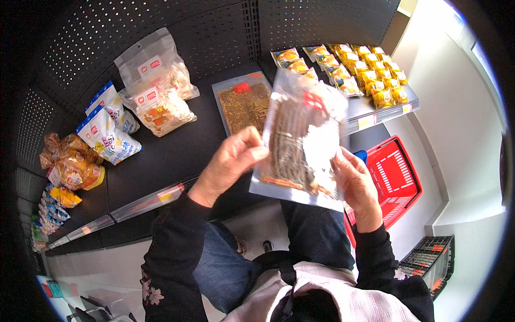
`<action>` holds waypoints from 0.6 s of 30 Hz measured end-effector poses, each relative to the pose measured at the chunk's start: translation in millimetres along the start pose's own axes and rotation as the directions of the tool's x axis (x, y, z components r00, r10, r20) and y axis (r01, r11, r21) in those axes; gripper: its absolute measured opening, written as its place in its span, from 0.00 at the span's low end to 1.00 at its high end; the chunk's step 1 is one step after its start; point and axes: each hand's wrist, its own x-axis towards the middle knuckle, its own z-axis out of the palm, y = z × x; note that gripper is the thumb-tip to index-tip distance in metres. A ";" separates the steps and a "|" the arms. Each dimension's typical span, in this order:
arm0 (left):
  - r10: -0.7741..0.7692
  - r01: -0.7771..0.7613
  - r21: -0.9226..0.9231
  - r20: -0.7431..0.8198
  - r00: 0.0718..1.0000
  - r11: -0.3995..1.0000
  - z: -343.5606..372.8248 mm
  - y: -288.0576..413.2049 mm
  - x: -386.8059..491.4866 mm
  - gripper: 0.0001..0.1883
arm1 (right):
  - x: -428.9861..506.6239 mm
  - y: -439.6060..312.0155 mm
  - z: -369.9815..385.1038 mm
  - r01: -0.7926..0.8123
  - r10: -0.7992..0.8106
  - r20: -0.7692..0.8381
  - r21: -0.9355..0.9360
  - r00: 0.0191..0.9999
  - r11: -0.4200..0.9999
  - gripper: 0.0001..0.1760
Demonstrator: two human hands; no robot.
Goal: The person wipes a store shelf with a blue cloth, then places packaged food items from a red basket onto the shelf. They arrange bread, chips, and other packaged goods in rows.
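Note:
Between my two hands is a flat clear plastic food packet (pixel 287 149) with dark brown strips inside and a red label near its top. My left hand (pixel 229 163) pinches its left edge between thumb and fingers. On the opposite edge, my right hand (pixel 358 185) grips the lower right side. Glare whitens part of the packet's face. Behind it, a similar flat packet (pixel 241 102) with brown contents and a red label lies on the black shelf (pixel 161 157); the held packet partly covers it.
Clear bags of pale snacks (pixel 161 108), blue-and-white bags (pixel 108 137) and bagged bread (pixel 76 165) line the shelf's left. Rows of small yellow packets (pixel 374 76) fill the right shelf. A red shopping basket (pixel 396 181) and a black crate (pixel 430 257) are at right. A price rail (pixel 141 205) edges the shelf.

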 end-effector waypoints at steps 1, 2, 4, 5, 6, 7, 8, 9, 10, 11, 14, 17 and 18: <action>-0.025 0.027 -0.041 0.045 0.999 0.999 5.3 -0.8 1.2 0.08 | -4.8 2.6 0.9 0.005 -0.012 0.059 0.127 0.998 0.992 0.26; -0.038 0.040 -0.024 0.045 0.998 0.999 6.5 -0.2 0.9 0.07 | -5.8 4.9 -1.1 0.043 -0.051 0.054 0.137 0.997 0.990 0.26; -0.072 0.072 0.010 0.037 0.997 0.997 2.1 -0.2 1.8 0.08 | -6.0 8.7 -15.1 0.110 -0.112 0.001 0.171 0.994 0.979 0.24; -0.078 0.078 0.016 0.022 0.997 0.997 -3.8 -0.5 2.4 0.11 | -6.5 8.7 -28.2 0.135 -0.124 -0.066 0.200 0.990 0.970 0.24; -0.018 0.018 0.099 -0.004 1.000 0.995 -13.3 -0.4 2.4 0.13 | -6.8 7.0 -45.6 0.221 -0.200 -0.131 0.179 0.971 0.959 0.23; -0.004 0.016 0.176 -0.068 0.998 0.984 -23.5 -1.4 3.6 0.14 | -6.6 4.3 -67.1 0.301 -0.286 -0.101 0.193 0.953 0.934 0.21; 0.022 0.017 0.245 -0.157 0.987 0.969 -34.0 -3.6 3.8 0.14 | -7.0 1.9 -91.9 0.349 -0.310 -0.221 0.162 0.924 0.923 0.20; -0.004 0.080 0.258 -0.282 0.959 0.963 -45.3 -6.2 4.4 0.16 | -7.4 1.8 -119.2 0.413 -0.353 -0.313 0.150 0.882 0.899 0.18; -0.022 0.139 0.302 -0.363 0.932 0.943 -57.1 -8.5 4.6 0.18 | -9.6 3.2 -149.3 0.454 -0.385 -0.348 0.141 0.855 0.880 0.17; -0.047 0.199 0.310 -0.437 0.898 0.930 -67.2 -12.0 4.4 0.20 | -11.9 7.4 -181.1 0.498 -0.414 -0.401 0.132 0.817 0.857 0.17; -0.142 0.302 0.233 -0.524 0.840 0.925 -89.2 -21.2 1.8 0.25 | -14.0 43.5 -280.4 0.494 -0.398 -0.583 0.006 0.708 0.869 0.18; -0.221 0.364 0.171 -0.542 0.811 0.916 -96.3 -28.9 0.7 0.29 | -21.6 113.9 -371.1 0.389 -0.310 -0.630 -0.015 0.712 0.921 0.19; -0.239 0.369 0.152 -0.530 0.813 0.917 -96.5 -30.8 0.9 0.28 | -20.6 142.3 -394.4 0.232 -0.251 -0.695 -0.124 0.673 0.965 0.19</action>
